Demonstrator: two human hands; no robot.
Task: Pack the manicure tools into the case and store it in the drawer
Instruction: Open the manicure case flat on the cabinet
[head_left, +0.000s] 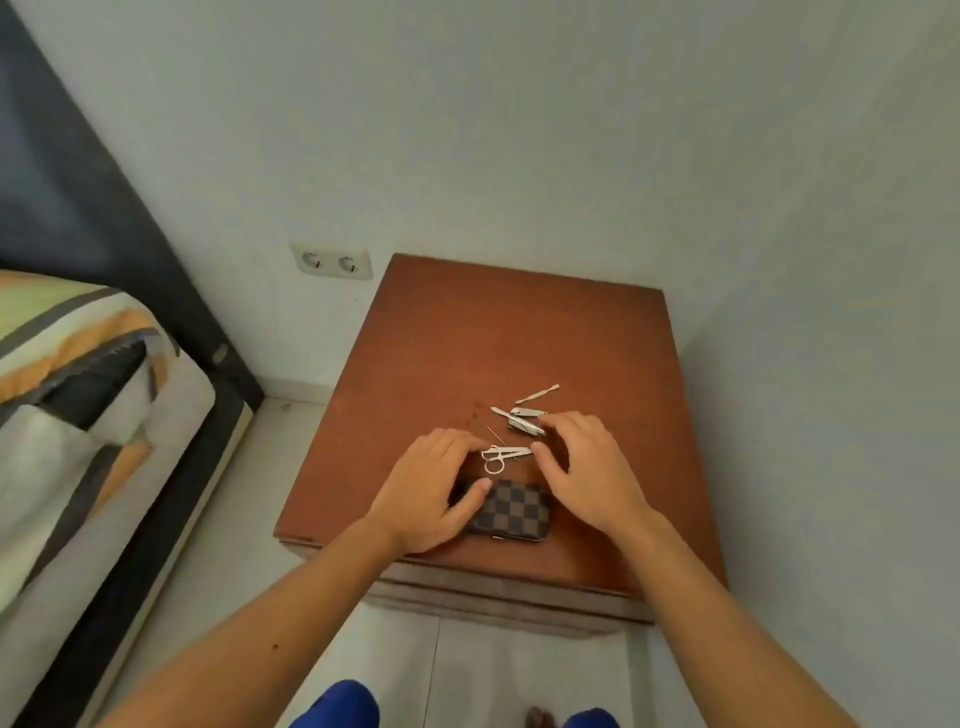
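Tools lie loose on the counter (467, 332): scissors (500, 456) between my hands, clippers (527, 421) and a file (537, 394) beyond. My left hand (434, 488) rests relaxed over the closed checkered case (511, 512); right hand (587, 467) hovers, fingers loosely curled, gripping nothing. Gathering step; next, I judge, open the case.

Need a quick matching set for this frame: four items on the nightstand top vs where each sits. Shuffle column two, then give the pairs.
1. checkered case
2. small scissors
3. nail clipper
4. thin metal pusher

A. farthest from the person
B. between the two hands' fingertips
C. nearest the front edge, left hand resting on it
D. just beyond the right hand

Pairs: 1-C, 2-B, 3-D, 4-A
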